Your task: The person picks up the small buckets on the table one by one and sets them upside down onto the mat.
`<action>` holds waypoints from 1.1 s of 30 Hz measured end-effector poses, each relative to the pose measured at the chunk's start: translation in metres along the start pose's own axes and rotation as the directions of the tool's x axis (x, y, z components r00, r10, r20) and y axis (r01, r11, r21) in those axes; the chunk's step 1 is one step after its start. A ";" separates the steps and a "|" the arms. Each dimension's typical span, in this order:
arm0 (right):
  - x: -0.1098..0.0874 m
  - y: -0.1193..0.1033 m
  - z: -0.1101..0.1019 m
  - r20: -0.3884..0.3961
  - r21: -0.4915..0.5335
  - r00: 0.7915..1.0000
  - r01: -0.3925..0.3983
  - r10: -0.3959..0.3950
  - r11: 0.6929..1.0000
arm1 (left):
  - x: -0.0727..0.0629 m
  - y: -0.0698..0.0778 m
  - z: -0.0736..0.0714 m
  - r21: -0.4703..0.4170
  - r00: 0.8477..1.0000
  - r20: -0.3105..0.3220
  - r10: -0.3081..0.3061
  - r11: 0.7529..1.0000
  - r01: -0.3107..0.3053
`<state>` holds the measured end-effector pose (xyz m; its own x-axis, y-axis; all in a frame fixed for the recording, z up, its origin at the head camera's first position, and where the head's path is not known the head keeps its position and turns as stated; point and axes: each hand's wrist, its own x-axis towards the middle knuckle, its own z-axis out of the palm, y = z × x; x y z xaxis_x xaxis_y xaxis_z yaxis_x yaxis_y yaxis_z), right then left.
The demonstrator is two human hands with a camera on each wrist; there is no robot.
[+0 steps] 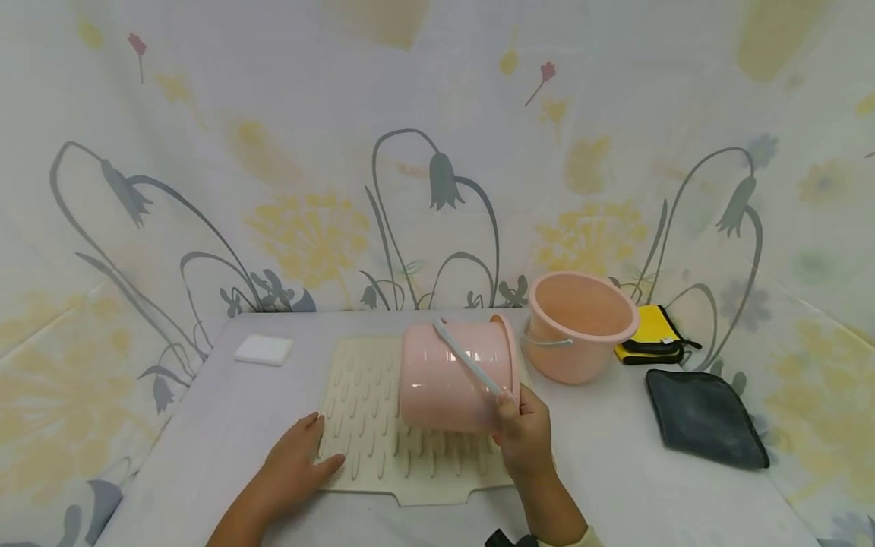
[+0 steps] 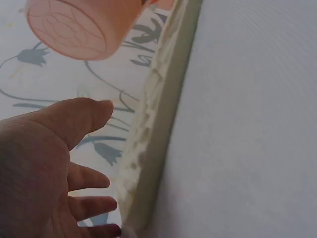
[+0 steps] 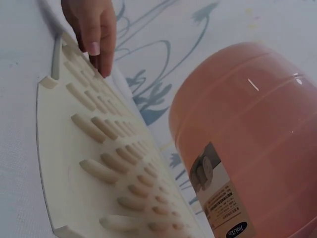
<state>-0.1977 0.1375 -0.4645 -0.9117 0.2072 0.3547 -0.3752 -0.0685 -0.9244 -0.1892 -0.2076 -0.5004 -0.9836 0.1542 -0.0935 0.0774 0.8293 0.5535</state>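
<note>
My right hand (image 1: 528,433) grips a pink bucket (image 1: 454,376) by its rim and the end of its pale grey handle (image 1: 472,361). The bucket lies tipped on its side over a cream board with raised ridges (image 1: 369,448), its mouth facing right. In the right wrist view a printed label (image 3: 218,193) shows on the bucket's wall. At the board's left edge my left hand (image 1: 297,460) lies with fingers spread and thumb over the near corner. The left wrist view shows those fingers straight beside the board's edge (image 2: 163,129).
A second pink bucket (image 1: 574,357) stands upright behind, at the right. Beside it lie a folded yellow and black cloth (image 1: 652,330) and a dark grey pouch-like item (image 1: 704,418). A white block (image 1: 263,350) sits at the back left. A flower-printed curtain (image 1: 437,114) hangs behind the table.
</note>
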 end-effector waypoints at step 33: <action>-0.008 0.000 -0.003 0.125 0.230 0.982 0.108 -0.139 0.967 | 0.057 0.103 -0.005 -0.689 0.926 -0.058 0.373 0.656 -0.307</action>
<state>-0.1902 0.1384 -0.4675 -0.8644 0.0910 0.4945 -0.4994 -0.2681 -0.8238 -0.2386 -0.1163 -0.4444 -0.8916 0.4204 0.1680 0.2408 0.1261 0.9623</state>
